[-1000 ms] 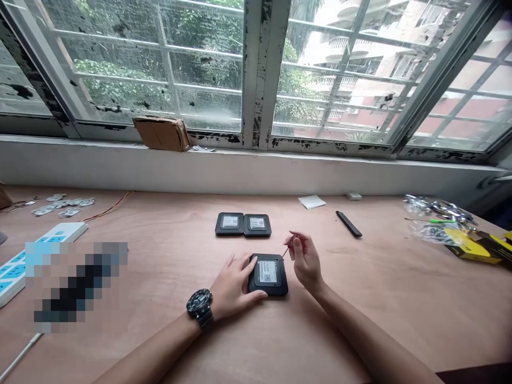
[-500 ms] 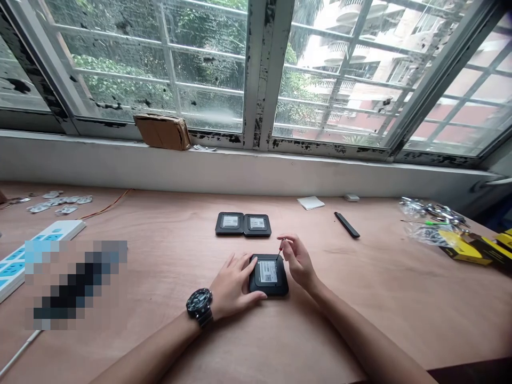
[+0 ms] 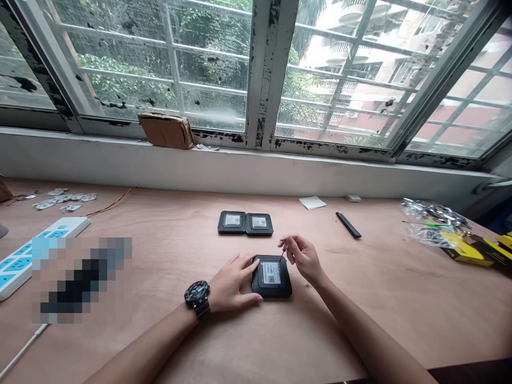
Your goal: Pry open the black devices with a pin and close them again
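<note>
Your left hand [image 3: 233, 284], fingers wide, touches a black case [image 3: 273, 288], lower centre; your right hand [image 3: 305, 260] pinches a screwdriver [image 3: 284, 248] (bagged pieces [image 3: 426, 233] far right).

Black case [image 3: 277, 292]: matt plastic by its look, smooth across the top!
Label [image 3: 271, 272]: paper-like, flat, a slight shine there.
Screwdriver [image 3: 282, 256]: shaft looks like smooth metal.
Tabletop [image 3: 168, 229]: wood, smooth, and there's a soft sheen.
Watch strap [image 3: 203, 308]: plastic-looking, glossy highlights.
Carton [image 3: 163, 132]: cardboard, rough at its ragged edge.
Window frame [image 3: 262, 74]: painted, peeling, patchy.
Bags [image 3: 424, 234]: clear plastic, crinkled, gleaming.
</note>
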The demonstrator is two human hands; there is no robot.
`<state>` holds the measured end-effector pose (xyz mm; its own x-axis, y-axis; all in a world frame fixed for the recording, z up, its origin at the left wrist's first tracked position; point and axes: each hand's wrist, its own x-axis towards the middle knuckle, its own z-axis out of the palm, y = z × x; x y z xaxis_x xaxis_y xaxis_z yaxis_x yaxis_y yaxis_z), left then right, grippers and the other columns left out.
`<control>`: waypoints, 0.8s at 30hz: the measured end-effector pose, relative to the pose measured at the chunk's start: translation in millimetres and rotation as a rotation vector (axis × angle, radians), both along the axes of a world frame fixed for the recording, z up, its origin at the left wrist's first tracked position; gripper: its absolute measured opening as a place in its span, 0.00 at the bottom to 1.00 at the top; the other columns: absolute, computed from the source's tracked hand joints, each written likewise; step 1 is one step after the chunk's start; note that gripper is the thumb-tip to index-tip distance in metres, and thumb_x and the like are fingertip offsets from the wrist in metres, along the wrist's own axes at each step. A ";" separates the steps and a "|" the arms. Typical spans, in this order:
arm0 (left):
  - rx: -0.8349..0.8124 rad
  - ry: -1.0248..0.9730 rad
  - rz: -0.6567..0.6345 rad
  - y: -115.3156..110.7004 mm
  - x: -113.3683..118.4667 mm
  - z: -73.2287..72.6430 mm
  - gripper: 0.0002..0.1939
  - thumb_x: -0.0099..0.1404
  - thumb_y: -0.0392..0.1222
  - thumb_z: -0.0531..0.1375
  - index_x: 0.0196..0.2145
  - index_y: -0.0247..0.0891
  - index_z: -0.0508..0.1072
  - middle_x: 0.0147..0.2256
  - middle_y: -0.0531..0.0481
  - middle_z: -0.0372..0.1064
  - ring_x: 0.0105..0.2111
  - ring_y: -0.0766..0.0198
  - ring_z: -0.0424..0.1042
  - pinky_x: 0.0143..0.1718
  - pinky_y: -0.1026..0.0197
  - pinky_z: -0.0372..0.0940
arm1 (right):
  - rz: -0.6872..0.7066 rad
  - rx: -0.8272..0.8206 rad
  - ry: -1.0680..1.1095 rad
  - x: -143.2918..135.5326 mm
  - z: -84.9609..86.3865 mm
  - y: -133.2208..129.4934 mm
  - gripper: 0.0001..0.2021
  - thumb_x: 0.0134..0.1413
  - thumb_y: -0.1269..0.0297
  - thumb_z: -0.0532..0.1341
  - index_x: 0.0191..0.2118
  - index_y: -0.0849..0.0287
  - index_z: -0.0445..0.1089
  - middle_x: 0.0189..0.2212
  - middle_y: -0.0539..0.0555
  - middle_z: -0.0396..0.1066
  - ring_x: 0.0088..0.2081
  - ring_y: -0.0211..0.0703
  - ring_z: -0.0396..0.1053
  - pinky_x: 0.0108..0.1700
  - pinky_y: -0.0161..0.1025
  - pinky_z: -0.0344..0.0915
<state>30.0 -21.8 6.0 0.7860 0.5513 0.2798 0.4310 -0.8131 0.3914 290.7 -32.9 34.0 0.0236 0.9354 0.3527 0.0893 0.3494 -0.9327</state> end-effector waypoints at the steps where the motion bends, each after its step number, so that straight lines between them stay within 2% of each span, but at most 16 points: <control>1: 0.002 0.008 -0.015 -0.9 -0.4 1.2 0.46 0.64 0.67 0.63 0.70 0.39 0.58 0.67 0.34 0.56 0.67 0.40 0.57 0.69 0.36 0.50 | -0.045 0.028 0.019 -2.5 1.7 -2.4 0.17 0.67 0.47 0.58 0.39 0.57 0.72 0.32 0.52 0.73 0.19 0.32 0.56 0.20 0.34 0.55; 3: 0.004 0.014 -0.038 -1.2 -3.9 2.6 0.50 0.62 0.69 0.63 0.71 0.39 0.54 0.68 0.34 0.54 0.68 0.40 0.55 0.69 0.36 0.48 | -0.160 0.114 0.089 -10.7 5.8 -6.8 0.17 0.68 0.47 0.56 0.38 0.55 0.70 0.30 0.51 0.72 0.21 0.34 0.59 0.19 0.34 0.54; 5: 0.004 0.010 -0.031 1.9 -11.8 2.2 0.54 0.62 0.71 0.62 0.73 0.40 0.48 0.70 0.35 0.50 0.69 0.41 0.52 0.70 0.37 0.47 | -0.207 0.171 0.138 -21.9 9.3 -8.5 0.16 0.69 0.47 0.55 0.38 0.54 0.68 0.29 0.51 0.71 0.22 0.36 0.60 0.18 0.33 0.54; 7: 0.004 0.015 0.010 8.9 -23.0 -0.1 0.54 0.63 0.71 0.62 0.73 0.39 0.47 0.70 0.36 0.49 0.69 0.42 0.52 0.70 0.38 0.47 | -0.148 0.159 0.135 -34.1 10.2 -6.4 0.16 0.70 0.47 0.54 0.38 0.53 0.68 0.29 0.51 0.70 0.23 0.36 0.60 0.18 0.33 0.54; 10: -0.013 0.029 0.090 22.3 -40.5 -3.9 0.50 0.63 0.70 0.62 0.71 0.39 0.53 0.69 0.35 0.52 0.68 0.41 0.54 0.69 0.37 0.49 | -0.040 0.095 0.105 -49.6 4.6 2.0 0.17 0.69 0.45 0.54 0.38 0.53 0.67 0.29 0.51 0.70 0.24 0.37 0.60 0.19 0.33 0.54; 13: -0.054 0.009 0.137 31.2 -51.0 -5.3 0.46 0.63 0.69 0.62 0.68 0.38 0.60 0.68 0.36 0.54 0.67 0.42 0.57 0.67 0.40 0.55 | 0.008 0.074 0.098 -57.5 -4.1 9.6 0.17 0.69 0.46 0.55 0.38 0.54 0.68 0.29 0.50 0.69 0.23 0.35 0.59 0.21 0.32 0.55; 17: -0.072 -0.015 0.141 31.9 -51.5 -5.2 0.44 0.64 0.68 0.62 0.67 0.38 0.62 0.68 0.37 0.55 0.67 0.45 0.57 0.66 0.44 0.57 | 0.018 0.084 0.101 -56.7 -8.0 11.8 0.15 0.70 0.48 0.56 0.38 0.54 0.69 0.29 0.50 0.69 0.25 0.36 0.60 0.22 0.33 0.56; 24: -0.056 0.012 0.126 29.6 -47.6 -8.1 0.44 0.64 0.69 0.62 0.68 0.39 0.61 0.68 0.37 0.55 0.68 0.43 0.55 0.68 0.41 0.52 | 0.017 0.078 0.046 -52.8 -7.2 11.1 0.15 0.70 0.49 0.56 0.38 0.53 0.70 0.31 0.51 0.69 0.26 0.37 0.62 0.25 0.34 0.59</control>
<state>-17.6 7.8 -2.1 0.7130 0.6600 0.2367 0.5330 -0.7296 0.4285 238.0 -21.8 26.8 0.0253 0.9055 0.4236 0.0405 0.4225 -0.9055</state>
